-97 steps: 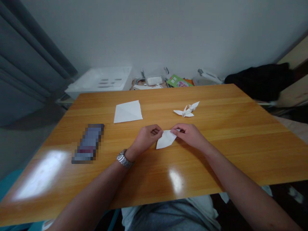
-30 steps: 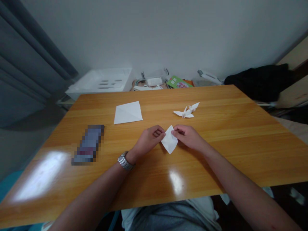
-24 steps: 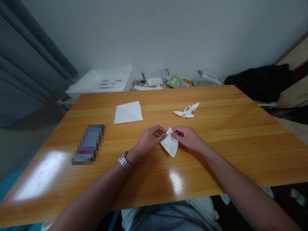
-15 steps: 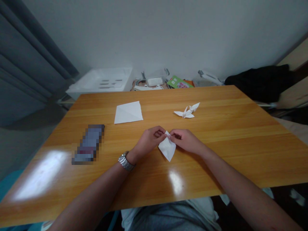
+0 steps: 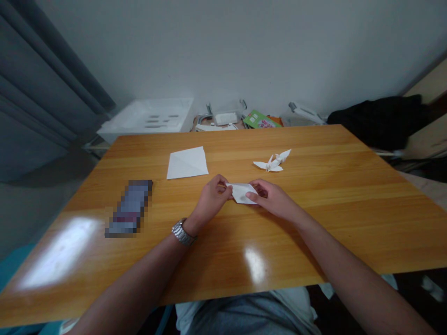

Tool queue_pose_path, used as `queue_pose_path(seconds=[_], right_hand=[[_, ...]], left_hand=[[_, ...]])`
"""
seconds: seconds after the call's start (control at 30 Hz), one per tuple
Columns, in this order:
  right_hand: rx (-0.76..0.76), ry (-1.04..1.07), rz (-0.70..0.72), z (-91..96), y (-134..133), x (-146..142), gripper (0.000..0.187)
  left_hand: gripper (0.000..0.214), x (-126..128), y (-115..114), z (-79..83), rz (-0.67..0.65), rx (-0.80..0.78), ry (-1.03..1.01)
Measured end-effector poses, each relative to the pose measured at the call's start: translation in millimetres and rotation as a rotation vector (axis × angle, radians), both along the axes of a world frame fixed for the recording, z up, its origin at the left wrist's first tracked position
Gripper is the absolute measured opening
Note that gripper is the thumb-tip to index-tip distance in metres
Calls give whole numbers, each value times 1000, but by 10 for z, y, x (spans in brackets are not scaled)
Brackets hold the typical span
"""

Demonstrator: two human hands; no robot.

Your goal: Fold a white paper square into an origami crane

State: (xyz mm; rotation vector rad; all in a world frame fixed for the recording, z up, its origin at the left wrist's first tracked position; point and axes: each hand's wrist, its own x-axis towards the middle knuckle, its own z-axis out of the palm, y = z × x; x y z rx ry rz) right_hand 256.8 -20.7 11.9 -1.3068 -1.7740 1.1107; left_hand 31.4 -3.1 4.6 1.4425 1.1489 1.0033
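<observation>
A small piece of folded white paper (image 5: pixel 240 192) is held just above the table between my two hands. My left hand (image 5: pixel 212 196), with a metal watch on the wrist, pinches its left corner. On the other side my right hand (image 5: pixel 272 197) grips the right end, thumb on top and fingers behind. The paper lies sideways, its long edge facing me. Beyond my hands, white folded paper cranes (image 5: pixel 273 163) rest on the wooden table (image 5: pixel 335 186). A flat, creased white sheet (image 5: pixel 187 163) lies at the back left.
A blurred-out phone (image 5: pixel 130 207) lies on the table's left side. Past the far edge stand a white tray (image 5: pixel 146 116), a green booklet (image 5: pixel 260 119) and cables. A dark cloth (image 5: pixel 377 121) sits at the back right.
The folded paper has turned from pointing at me to lying sideways. My hands have moved apart from its top point to its left and right ends.
</observation>
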Motion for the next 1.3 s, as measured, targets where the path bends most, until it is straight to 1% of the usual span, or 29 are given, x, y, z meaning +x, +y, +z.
queue_pose_path(seconds=[0.17,0.27,0.3,0.4,0.47,0.6,0.67,0.73,0.8,0.87,0.97,1.03,1.17,1.3], right_hand=[[11,-70,-22,-13,17,-1,28],[50,-95,-27,1,22,2,22],[61,-97,-28,9,22,4,21],[88,-109,-17,40,17,5,20],[109,-116,4,66,8,-4,20],[135,-102,44,109,-14,-39,22],[142,-98,39,116,-24,-57,22],[144,-95,19,109,-31,-69,21],[127,-84,9,91,-36,-75,22],[79,-39,15,69,-38,-73,23],[-13,62,19,50,-33,-64,23],[-48,106,15,51,-26,-60,23],[-76,153,2,67,-16,-61,23],[-78,179,9,93,-21,-55,26]], left_hand=[[21,12,3,-30,-3,-38,-26],[20,6,-1,-43,-32,-28,32],[18,-1,-4,-40,-36,4,74],[15,-17,-25,3,-44,165,221],[17,-17,-48,43,-85,215,255],[20,10,-90,83,-210,157,173],[19,25,-96,75,-237,128,139],[18,33,-92,59,-236,106,117],[17,34,-86,47,-212,110,117],[16,31,-81,44,-192,139,131],[15,28,-79,54,-191,157,120],[15,29,-81,59,-201,146,99],[20,25,-87,57,-218,138,69],[20,11,-89,71,-211,183,105]])
